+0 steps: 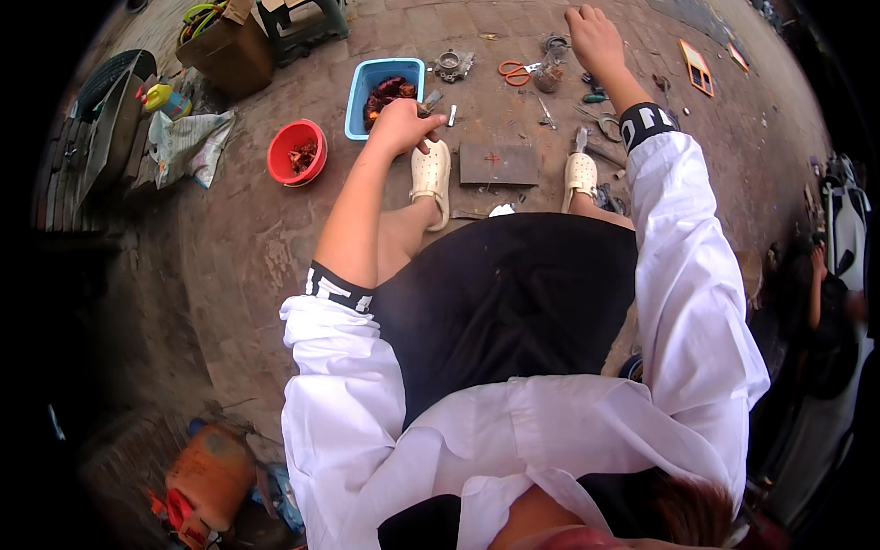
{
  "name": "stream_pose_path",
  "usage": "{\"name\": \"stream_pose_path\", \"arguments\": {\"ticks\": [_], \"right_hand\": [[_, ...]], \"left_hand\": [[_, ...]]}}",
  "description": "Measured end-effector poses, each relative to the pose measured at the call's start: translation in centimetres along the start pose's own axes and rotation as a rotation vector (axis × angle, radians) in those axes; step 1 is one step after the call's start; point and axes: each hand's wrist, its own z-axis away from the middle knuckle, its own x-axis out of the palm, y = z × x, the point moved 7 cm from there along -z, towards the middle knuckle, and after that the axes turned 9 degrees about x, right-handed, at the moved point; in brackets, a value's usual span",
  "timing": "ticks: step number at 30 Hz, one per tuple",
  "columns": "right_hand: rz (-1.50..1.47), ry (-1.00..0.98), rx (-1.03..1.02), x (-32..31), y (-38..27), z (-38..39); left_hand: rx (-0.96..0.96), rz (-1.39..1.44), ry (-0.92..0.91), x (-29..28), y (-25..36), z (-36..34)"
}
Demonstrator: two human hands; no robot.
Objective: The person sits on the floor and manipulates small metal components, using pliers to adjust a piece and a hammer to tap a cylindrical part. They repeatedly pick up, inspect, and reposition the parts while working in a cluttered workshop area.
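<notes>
My left hand (pixel 401 128) is over the near right corner of a light blue plastic basin (pixel 356 121). Its fingers are bent around a small grey metal piece (pixel 431 101), whose exact kind I cannot make out. Dark reddish copper-coloured scraps (pixel 390 90) lie in the basin. A short white stick (pixel 452 115) shows just right of the hand. My right hand (pixel 598 38) is stretched far forward on the right, fingers curled in; whatever they hold is hidden. Near it on the ground are a greyish clump (pixel 548 75) and orange-handled scissors (pixel 515 72).
A red bowl (pixel 318 161) with reddish scraps stands left of the basin. A flat dark metal plate (pixel 500 165) lies between my cream clogs (pixel 431 170). Round metal part (pixel 449 62), pliers (pixel 605 125) and an orange-framed panel (pixel 697 69) lie around. A cardboard box (pixel 229 57) stands far left.
</notes>
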Motion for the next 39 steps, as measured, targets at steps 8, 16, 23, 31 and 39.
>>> {"name": "stream_pose_path", "arguments": {"ticks": [8,16,23,31,39], "right_hand": [[-0.647,-0.144,0.1,3.0,-5.2,9.8],[-1.19,-0.699,0.405,0.7,-11.5,14.5],[-1.56,-0.661,0.606,-1.2,-12.0,13.0],[-1.728,-0.733,0.73,-1.3,-10.0,13.3],[-2.024,-0.128,1.034,3.8,5.8,15.5]], "left_hand": [[0.081,-0.268,-0.105,3.2,3.1,-1.7],[0.254,-0.098,-0.082,6.1,3.1,-3.4],[0.407,-0.303,0.132,4.9,3.6,-4.1],[0.515,-0.301,0.093,5.8,6.1,-4.0],[0.068,0.235,0.059,0.1,-4.3,-4.2]]}}
